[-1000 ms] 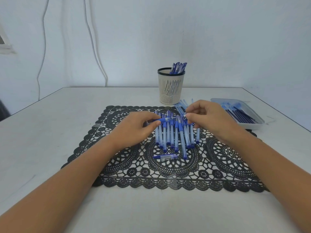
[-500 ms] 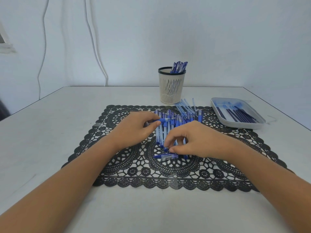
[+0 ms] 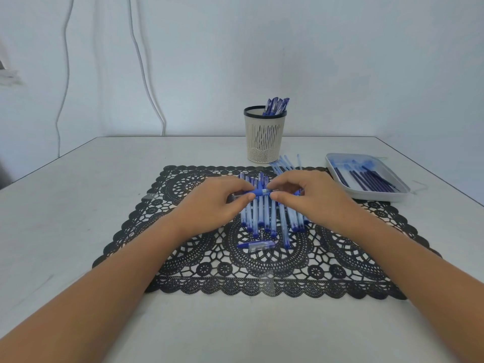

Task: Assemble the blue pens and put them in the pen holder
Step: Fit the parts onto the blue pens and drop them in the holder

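Note:
My left hand (image 3: 209,205) grips a blue pen (image 3: 259,192) and holds it level above a pile of pale blue pen barrels (image 3: 264,214) on the black lace mat (image 3: 183,258). My right hand (image 3: 309,200) pinches the pen's right end, where a small metal tip shows, between thumb and forefinger. A loose clear cap with a blue clip (image 3: 258,244) and a small metal tip piece (image 3: 261,234) lie on the mat in front of the pile. The cream mesh pen holder (image 3: 264,142) stands behind the mat with several blue pens (image 3: 276,106) in it.
A white tray (image 3: 379,197) with dark blue refills sits at the right, next to the mat. Several thin clear tubes (image 3: 285,162) lie between the holder and the pile. White cables (image 3: 146,82) hang on the wall behind the table.
My right hand reached down to the front of the pile near the loose cap, then came back up to the right end of the pen. My left hand stayed put.

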A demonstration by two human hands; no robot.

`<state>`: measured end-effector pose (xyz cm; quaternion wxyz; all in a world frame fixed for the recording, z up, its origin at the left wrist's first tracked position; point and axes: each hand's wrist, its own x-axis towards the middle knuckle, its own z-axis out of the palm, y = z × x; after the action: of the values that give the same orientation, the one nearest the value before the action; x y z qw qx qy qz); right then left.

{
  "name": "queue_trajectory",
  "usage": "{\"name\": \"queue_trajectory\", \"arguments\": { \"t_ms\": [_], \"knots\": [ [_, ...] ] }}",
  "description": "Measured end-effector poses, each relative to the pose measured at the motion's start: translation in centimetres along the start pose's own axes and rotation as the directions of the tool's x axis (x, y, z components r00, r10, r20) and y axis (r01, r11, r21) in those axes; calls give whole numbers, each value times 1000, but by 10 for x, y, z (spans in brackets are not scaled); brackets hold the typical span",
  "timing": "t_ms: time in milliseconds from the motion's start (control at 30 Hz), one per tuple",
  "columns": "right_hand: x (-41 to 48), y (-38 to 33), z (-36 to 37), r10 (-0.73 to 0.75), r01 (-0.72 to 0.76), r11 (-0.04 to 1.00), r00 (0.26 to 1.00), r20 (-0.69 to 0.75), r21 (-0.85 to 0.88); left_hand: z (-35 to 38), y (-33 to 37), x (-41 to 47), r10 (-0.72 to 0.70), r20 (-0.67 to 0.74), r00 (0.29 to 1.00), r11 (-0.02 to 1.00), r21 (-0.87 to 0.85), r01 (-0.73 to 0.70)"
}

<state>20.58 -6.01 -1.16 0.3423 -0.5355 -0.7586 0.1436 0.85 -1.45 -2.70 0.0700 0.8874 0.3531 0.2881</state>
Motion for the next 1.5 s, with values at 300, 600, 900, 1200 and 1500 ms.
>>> {"name": "queue_trajectory", "arguments": {
  "t_ms": [300,600,900,1200,1500],
  "knots": [
    [9,26,-27,207,-164,957,964,-165,241,-3,-9,-2,-102,-31,994,995,-20,102],
    [13,57,-29,318,-297,946,788,-528,128,2,-15,-3,-166,-106,980,985,19,169],
    [22,72,-5,78,-198,908,946,-316,-369,8,-17,-2,-132,-83,988,988,69,137],
    [22,84,-46,216,-356,889,881,-421,-289,8,-19,-1,-130,-77,989,989,68,135],
    [20,113,-62,560,-622,673,782,-274,-401,11,-20,-2,-130,-76,989,989,58,134]
  ]
}}
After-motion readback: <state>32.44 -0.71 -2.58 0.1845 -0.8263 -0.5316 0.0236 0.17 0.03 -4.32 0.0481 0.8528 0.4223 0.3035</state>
